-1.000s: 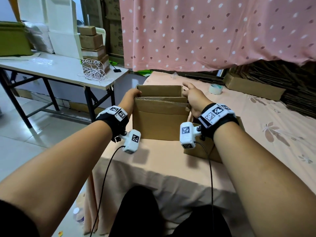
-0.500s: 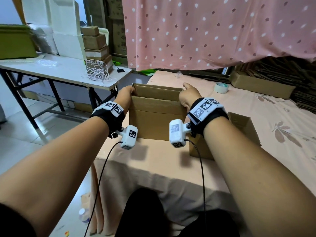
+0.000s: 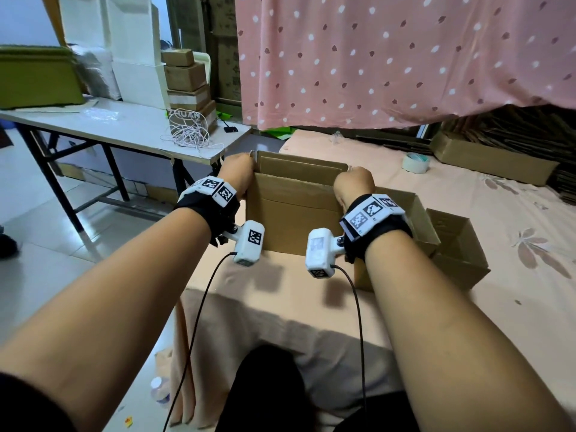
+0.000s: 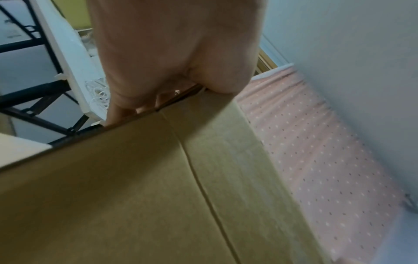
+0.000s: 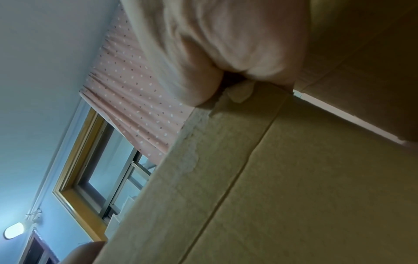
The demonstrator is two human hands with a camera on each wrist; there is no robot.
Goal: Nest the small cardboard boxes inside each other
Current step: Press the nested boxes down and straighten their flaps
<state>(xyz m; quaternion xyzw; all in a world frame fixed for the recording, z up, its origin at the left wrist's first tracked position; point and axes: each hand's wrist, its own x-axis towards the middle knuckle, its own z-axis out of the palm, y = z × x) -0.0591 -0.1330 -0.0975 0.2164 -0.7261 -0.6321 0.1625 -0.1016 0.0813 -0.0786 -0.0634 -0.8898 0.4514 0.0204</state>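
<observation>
At the near left corner of the cloth-covered table (image 3: 514,213) stands the big box (image 3: 293,219), open at the top, flaps up. The left hand (image 3: 235,173) grips its left top edge, fingers curled over the rim as the left wrist view shows; the right hand (image 3: 353,187) grips the right top edge in the same way, fingers hooked over the cardboard. Both hands are closed on the box and hold nothing else. Just to the right, touching or nearly touching it, sit two smaller open boxes: a middle box (image 3: 417,222) partly hidden behind the right wrist, and a small box (image 3: 458,260) right of that. Whether anything already lies inside the big box cannot be told from here.

The step in hand looks like settling the big box as the outer shell. Next, by my reading, one hand must let go, take the middle box by its walls, lift it above the rim and lower it square into the opening, with the upright flaps kept out of the way.
</observation>
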